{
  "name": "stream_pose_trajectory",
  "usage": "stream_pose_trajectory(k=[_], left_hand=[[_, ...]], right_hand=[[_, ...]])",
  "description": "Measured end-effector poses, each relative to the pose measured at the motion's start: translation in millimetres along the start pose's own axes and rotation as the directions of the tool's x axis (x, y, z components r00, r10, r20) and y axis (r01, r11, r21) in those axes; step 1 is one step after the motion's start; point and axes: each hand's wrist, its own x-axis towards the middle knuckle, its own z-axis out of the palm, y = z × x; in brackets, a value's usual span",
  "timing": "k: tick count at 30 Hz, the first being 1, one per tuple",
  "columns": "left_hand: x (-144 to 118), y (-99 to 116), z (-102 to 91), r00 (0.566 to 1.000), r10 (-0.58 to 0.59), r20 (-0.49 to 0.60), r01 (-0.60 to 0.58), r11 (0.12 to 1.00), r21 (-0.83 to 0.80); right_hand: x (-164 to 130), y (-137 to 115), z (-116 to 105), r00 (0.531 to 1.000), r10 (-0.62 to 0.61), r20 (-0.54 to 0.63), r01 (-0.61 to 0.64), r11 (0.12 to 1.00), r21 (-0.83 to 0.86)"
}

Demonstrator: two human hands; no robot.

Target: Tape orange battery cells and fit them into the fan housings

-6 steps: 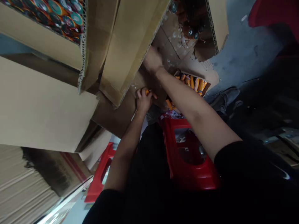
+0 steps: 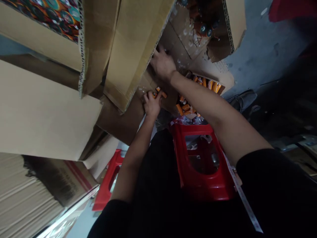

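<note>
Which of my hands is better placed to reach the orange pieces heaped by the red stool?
Probably your right hand: its forearm crosses above that heap, while your left hand seems to grip orange pieces. Whether the right holds anything is unclear.

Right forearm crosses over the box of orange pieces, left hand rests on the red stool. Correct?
Not the left hand: the head view shows it off the red stool, its fingers holding small orange pieces. The rest stands.
</note>
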Motion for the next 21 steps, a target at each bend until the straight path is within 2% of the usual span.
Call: stream_pose_trajectory(k=[2, 5, 9, 11, 13, 15, 17, 19, 21], left_hand=[[1, 5, 0.5, 1.000, -0.004, 0.018, 0.004, 1.000, 0.016], [1, 6, 0.2, 0.997, 0.056, 0.049, -0.058, 0.998, 0.036], [4, -3, -1.8, 0.994, 0.101, 0.045, -0.101, 0.995, 0.008], [7, -11, -2.0, 0.996, 0.092, 0.014, -0.092, 0.995, -0.031], [12, -18, -2.1, 0.997, 0.050, -0.060, -0.056, 0.992, -0.110], [14, -20, -3.3, 0.987, -0.009, -0.160, -0.029, 0.973, -0.230], [10, -14, -6.8, 0.967, -0.027, -0.252, -0.063, 0.938, -0.341], [0, 4, -11.8, 0.945, 0.050, -0.324, -0.191, 0.886, -0.423], [-13, 33, -16.1, 0.903, 0.202, -0.378, -0.381, 0.782, -0.493]], right_hand=[[-6, 3, -8, 0.999, -0.003, 0.035, 0.005, 0.998, -0.063], [-19, 9, -23, 0.995, 0.002, 0.097, 0.013, 0.989, -0.150], [-41, 21, -41, 0.997, -0.049, 0.054, 0.065, 0.931, -0.360], [-47, 28, -46, 0.997, -0.058, 0.054, 0.074, 0.919, -0.388], [-50, 35, -53, 0.997, -0.053, 0.048, 0.067, 0.936, -0.346], [-52, 41, -64, 0.998, -0.048, -0.051, 0.032, 0.959, -0.283], [-58, 45, -80, 0.977, -0.053, -0.207, 0.001, 0.970, -0.243], [-71, 49, -98, 0.947, -0.104, -0.304, 0.024, 0.967, -0.255], [-93, 54, -116, 0.921, -0.108, -0.373, 0.018, 0.971, -0.237]])
